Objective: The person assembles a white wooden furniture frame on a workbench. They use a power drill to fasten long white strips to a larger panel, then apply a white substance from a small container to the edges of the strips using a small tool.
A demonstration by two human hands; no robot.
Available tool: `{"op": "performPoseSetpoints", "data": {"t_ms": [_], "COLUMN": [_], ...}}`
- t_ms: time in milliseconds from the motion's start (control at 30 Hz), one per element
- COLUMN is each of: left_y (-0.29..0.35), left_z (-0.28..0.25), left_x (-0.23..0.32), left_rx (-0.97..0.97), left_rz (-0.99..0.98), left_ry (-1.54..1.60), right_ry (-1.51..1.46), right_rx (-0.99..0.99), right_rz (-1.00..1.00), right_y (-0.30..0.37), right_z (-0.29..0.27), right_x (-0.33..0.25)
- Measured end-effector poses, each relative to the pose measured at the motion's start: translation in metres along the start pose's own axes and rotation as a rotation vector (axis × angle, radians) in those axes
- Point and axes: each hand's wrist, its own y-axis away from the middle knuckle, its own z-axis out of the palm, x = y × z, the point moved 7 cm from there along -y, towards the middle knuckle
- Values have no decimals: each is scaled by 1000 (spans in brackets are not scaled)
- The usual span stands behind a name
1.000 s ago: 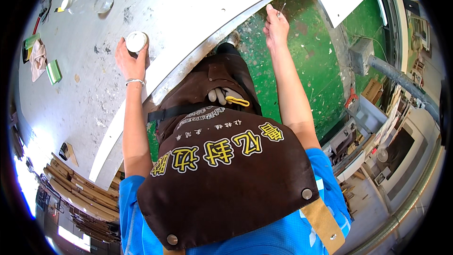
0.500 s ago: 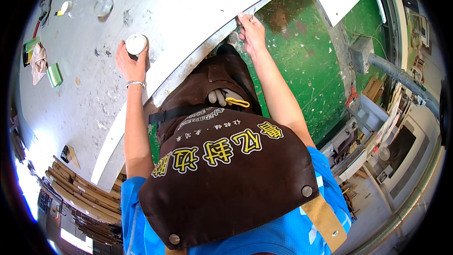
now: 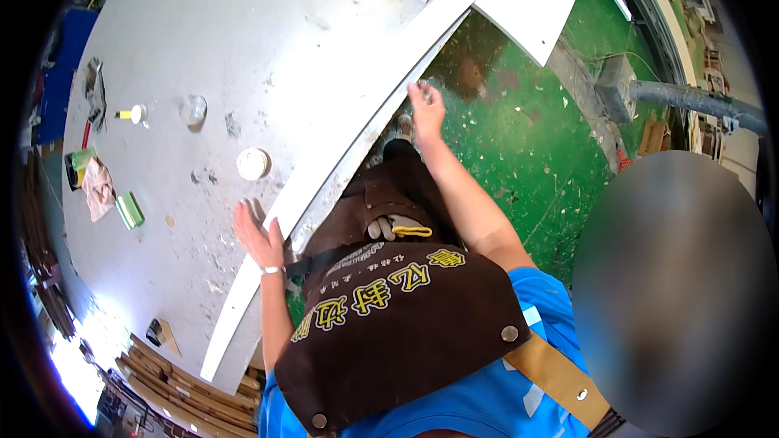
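My left hand [image 3: 258,235] lies with fingers spread, its thumb by the edge of a long narrow white board [image 3: 357,128]. Just beyond its fingertips a small round white tub [image 3: 253,164] stands on the grey worktable [image 3: 284,57], apart from the hand. Along the board's outer edge, over the green floor, hovers my right hand [image 3: 428,113]. Its thumb and fingers are drawn together; whatever small thing they may hold cannot be made out.
Left on the table are a clear plastic bottle [image 3: 193,110], a pink cloth [image 3: 98,188], a green-and-white block [image 3: 129,210] and a tape roll [image 3: 156,330]. A white panel [image 3: 531,12] juts over the floor at the far right. A blurred oval [image 3: 673,292] covers the right side.
My left hand has let go of the white tub and drawn back toward me, opening. The view has shifted, showing more of the table's far side. A blurred oval has appeared at right.
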Motion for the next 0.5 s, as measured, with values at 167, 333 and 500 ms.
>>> {"op": "performPoseSetpoints", "data": {"t_ms": [167,333,500], "left_y": [13,2,-4], "left_z": [18,43,42], "left_x": [-7,-45,-40], "left_rx": [-249,-603,-568], "left_rz": [-36,-348,-309], "left_ry": [-47,-227,112], "right_ry": [-154,-247,-130], "right_rx": [-162,-369,-269], "right_rz": [266,276,243], "right_y": [16,12,58], "right_z": [25,4,-21], "right_x": [13,18,0]}}
